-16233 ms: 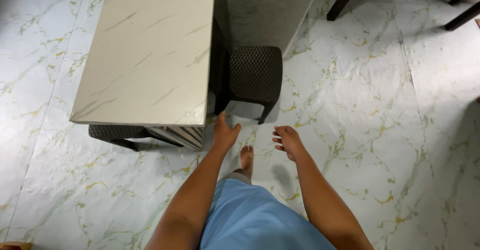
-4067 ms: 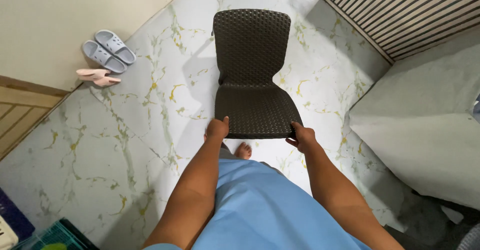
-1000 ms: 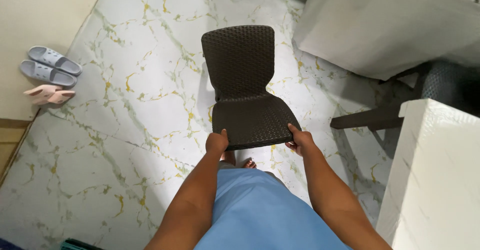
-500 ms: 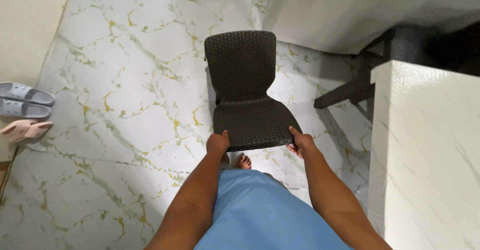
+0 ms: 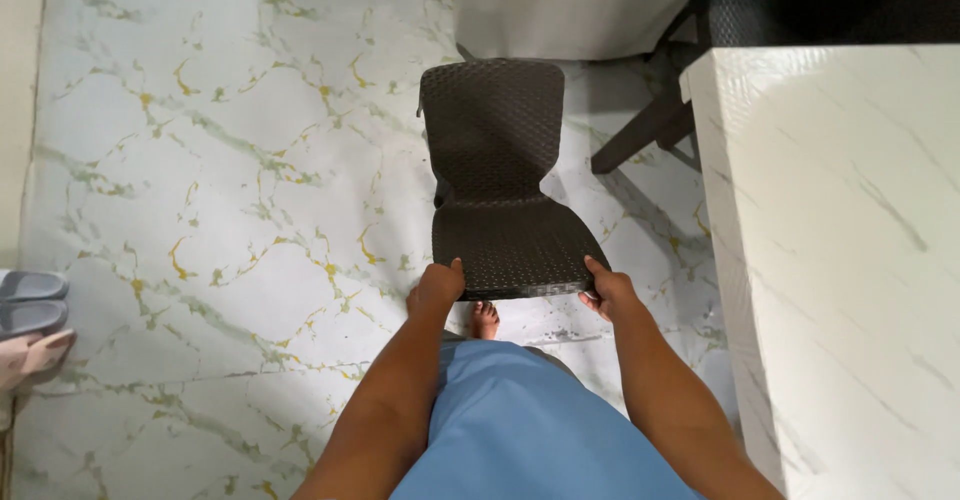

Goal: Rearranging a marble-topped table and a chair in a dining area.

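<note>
I hold a dark brown woven-pattern plastic chair [image 5: 497, 180] in front of me, its backrest pointing away. My left hand [image 5: 437, 288] grips the near left corner of the seat, thumb on top. At the near right corner my right hand [image 5: 608, 291] is closed on the seat edge. The chair's legs are hidden beneath the seat. One of my bare feet [image 5: 485, 318] shows just under the seat's front edge, above my blue clothing.
A pale marble-look table [image 5: 840, 240] fills the right side. Another dark chair [image 5: 700, 50] stands at the top right beside a grey table [image 5: 570, 5]. Grey and pink sandals [image 5: 28, 315] lie at the left edge on the marble-pattern floor [image 5: 220, 180].
I have turned right with the chair: the sandals slid to the left edge and the pale table grew larger on the right. Both hands kept their grip on the seat.
</note>
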